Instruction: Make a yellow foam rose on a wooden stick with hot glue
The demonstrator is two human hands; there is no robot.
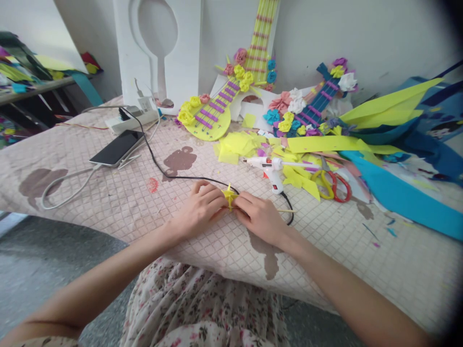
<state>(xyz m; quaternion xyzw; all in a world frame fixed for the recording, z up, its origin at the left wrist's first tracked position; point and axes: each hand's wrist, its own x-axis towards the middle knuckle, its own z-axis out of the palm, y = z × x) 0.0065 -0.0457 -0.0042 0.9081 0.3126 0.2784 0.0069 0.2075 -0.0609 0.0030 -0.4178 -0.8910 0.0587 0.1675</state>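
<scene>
Pinching the small yellow paper piece between my two hands, I have it straight ahead of me at the near part of the table. My left hand comes in from the left and my right hand from the right, so the piece sits right at both sets of fingertips, and neither hand is clearly nearer to it. The fingers of each are curled and drawn nearly together, gripping its two sides with little gap showing (how the thumbs press, I cannot tell, as the knuckles hide much of that). Its pointed tips stick out between them, and the longest stretch I can see runs far to near, crossing the line that joins my hands. A thin pale stick shows just beyond the right side of my right hand, lying roughly left to right, square to that stretch; where its left end goes, or whether it meets the yellow paper, is hidden under my palm. Any turn of the piece hinges, I judge, on that crossing. The white glue gun lies far and to the right, nearer my right hand, its nozzle aimed left.
</scene>
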